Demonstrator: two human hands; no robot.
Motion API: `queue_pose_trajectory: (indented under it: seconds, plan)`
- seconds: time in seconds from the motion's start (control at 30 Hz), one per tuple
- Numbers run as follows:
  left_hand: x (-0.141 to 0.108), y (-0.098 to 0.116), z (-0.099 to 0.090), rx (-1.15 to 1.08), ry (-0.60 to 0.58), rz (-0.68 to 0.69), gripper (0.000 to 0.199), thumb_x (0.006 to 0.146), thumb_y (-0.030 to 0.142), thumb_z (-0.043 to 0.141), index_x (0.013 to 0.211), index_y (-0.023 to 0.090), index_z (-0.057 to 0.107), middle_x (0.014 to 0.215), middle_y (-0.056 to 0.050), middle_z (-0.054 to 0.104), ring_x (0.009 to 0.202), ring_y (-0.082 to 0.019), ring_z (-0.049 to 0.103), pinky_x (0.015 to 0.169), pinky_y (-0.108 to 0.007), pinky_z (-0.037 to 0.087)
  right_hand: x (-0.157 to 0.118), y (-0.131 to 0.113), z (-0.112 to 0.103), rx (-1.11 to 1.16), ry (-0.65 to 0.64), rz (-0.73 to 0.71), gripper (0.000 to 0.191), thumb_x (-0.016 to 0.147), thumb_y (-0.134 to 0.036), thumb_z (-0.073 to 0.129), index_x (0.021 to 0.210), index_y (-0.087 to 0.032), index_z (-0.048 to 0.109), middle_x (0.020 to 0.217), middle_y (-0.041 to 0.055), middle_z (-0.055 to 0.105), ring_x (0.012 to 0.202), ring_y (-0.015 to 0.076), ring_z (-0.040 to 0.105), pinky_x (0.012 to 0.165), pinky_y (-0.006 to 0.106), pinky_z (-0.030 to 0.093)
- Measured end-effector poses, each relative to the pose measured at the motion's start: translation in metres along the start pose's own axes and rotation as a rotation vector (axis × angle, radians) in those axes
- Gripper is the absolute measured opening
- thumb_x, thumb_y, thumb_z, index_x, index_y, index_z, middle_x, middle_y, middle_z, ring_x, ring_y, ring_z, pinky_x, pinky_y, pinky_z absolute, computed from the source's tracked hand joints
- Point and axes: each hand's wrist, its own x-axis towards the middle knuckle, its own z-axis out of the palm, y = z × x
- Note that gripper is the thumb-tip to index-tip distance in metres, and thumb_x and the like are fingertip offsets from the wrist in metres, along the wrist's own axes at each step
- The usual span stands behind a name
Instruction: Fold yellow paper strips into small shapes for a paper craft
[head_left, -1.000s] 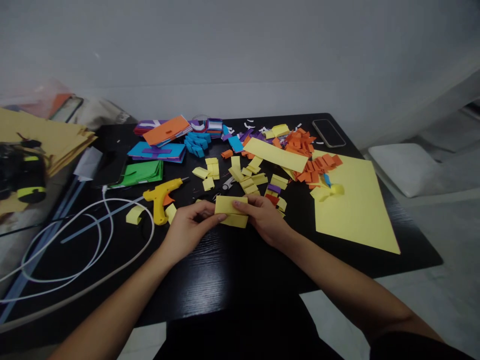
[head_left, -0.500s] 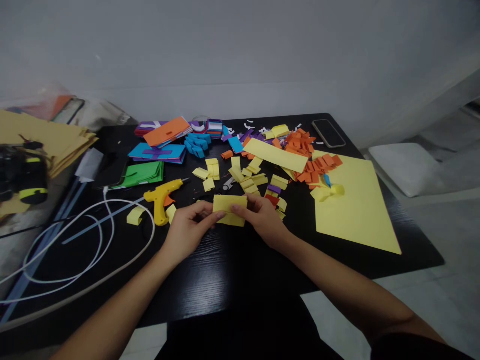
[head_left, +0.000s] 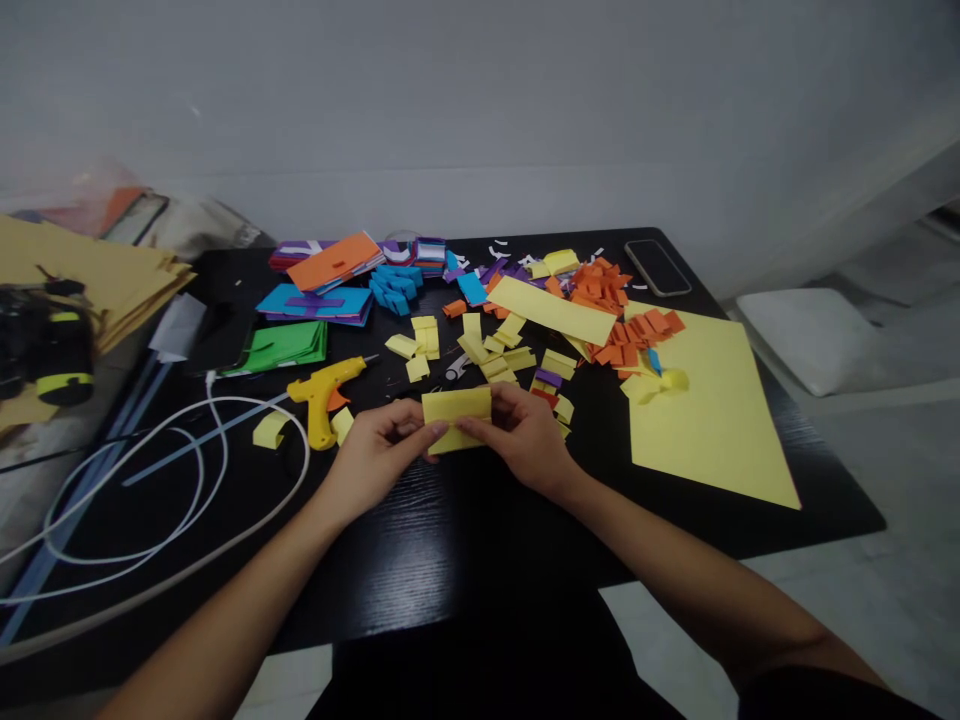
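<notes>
A small folded piece of yellow paper (head_left: 456, 405) is held up over the near part of the black table. My left hand (head_left: 381, 450) pinches its left side, thumb in front and fingers behind. On the other side my right hand (head_left: 525, 435) grips it the same way, its thumb lying across the front near the middle. Just beyond the hands lie several small folded yellow paper pieces (head_left: 495, 350). A pair of scissors (head_left: 455, 369) lies partly hidden among them. Left of my left hand is a yellow glue gun (head_left: 322, 395).
Folded orange pieces (head_left: 600, 290) and a yellow strip (head_left: 551, 310) lie at the back. A large yellow sheet (head_left: 709, 420) covers the right side, near a phone (head_left: 658, 267). Green papers (head_left: 289, 347) and a blue stack (head_left: 315, 304) sit left. A white cable (head_left: 225, 440) loops at the left.
My right thumb has slid slightly left and down across the yellow paper, toward the left thumb. Both hands stay in nearly the same place, still gripping it.
</notes>
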Motion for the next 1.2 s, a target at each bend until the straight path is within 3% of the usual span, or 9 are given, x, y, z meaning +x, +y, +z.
queue_pose_trajectory:
  seconds: [0.2,0.33,0.47,0.7,1.2]
  plan:
    - [0.0013,-0.0012,0.0002,-0.058,0.008,0.002,0.02,0.081,0.036,0.077,0.081,0.019,0.069,0.064,0.002,0.066,0.058,-0.012,0.061,0.056,-0.023,0.051,0.0014,-0.0011,-0.0004,0.038,-0.023,0.009,0.046,0.065,-0.036,0.093,0.1,-0.022,0.067,0.102,0.005,0.079,0.098,0.0244,0.075,0.095,0.043,0.06]
    - [0.0005,-0.0034,-0.0012,-0.033,-0.034,-0.018,0.021,0.082,0.035,0.076,0.078,0.017,0.066,0.062,0.004,0.062,0.056,-0.01,0.056,0.054,-0.021,0.046,0.002,-0.0022,-0.0019,0.076,0.021,0.053,0.053,0.062,-0.033,0.094,0.104,-0.024,0.064,0.091,0.0015,0.079,0.086,0.0216,0.076,0.086,0.039,0.062]
    - [-0.0004,-0.0056,-0.0031,0.074,-0.095,-0.043,0.024,0.084,0.04,0.074,0.083,0.017,0.069,0.066,0.002,0.063,0.057,-0.011,0.053,0.05,-0.02,0.038,0.0018,-0.0026,-0.003,0.062,0.03,0.071,0.048,0.062,-0.033,0.094,0.099,-0.023,0.065,0.087,0.0006,0.078,0.08,0.0202,0.075,0.079,0.036,0.062]
    - [-0.0016,-0.0087,-0.0049,0.18,-0.099,-0.017,0.03,0.086,0.047,0.073,0.08,0.017,0.074,0.075,-0.002,0.07,0.069,-0.017,0.065,0.06,-0.025,0.047,0.0022,-0.0011,-0.0028,0.034,-0.002,0.097,0.041,0.058,-0.032,0.095,0.088,-0.021,0.069,0.085,0.0005,0.078,0.077,0.019,0.074,0.078,0.035,0.061]
    - [-0.0045,-0.0067,0.003,0.126,-0.031,-0.026,0.029,0.086,0.045,0.073,0.082,0.017,0.073,0.073,-0.001,0.07,0.067,-0.014,0.061,0.06,-0.023,0.046,0.0022,-0.0018,-0.0028,0.055,0.0,0.048,0.035,0.061,-0.034,0.094,0.086,-0.023,0.072,0.085,-0.0006,0.078,0.076,0.0169,0.071,0.075,0.032,0.058]
